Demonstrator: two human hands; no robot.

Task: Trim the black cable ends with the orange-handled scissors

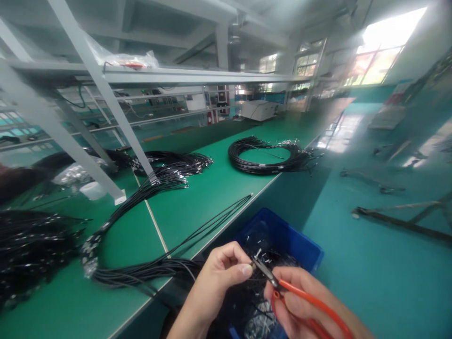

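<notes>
In the head view, my left hand (222, 275) pinches between thumb and forefinger a thin piece that looks like the end of a black cable, mostly hidden by the fingers. My right hand (303, 301) is wrapped around pliers (269, 274) with orange-red handles. Their narrow metal jaws meet the left fingertips, and a small pale piece (258, 253) shows at the tip. A bundle of black cables (141, 273) curves over the table and passes behind my left wrist. Below both hands stands a blue bin (300, 245) holding dark scraps and small shiny pieces.
The green table (197, 207) carries a coiled cable bundle (261, 167) and more cables (31, 254) on the left. White shelf posts (106, 99) rise from it. A white box (259, 110) sits farther back. Metal stand legs (395, 226) rest on the floor at right.
</notes>
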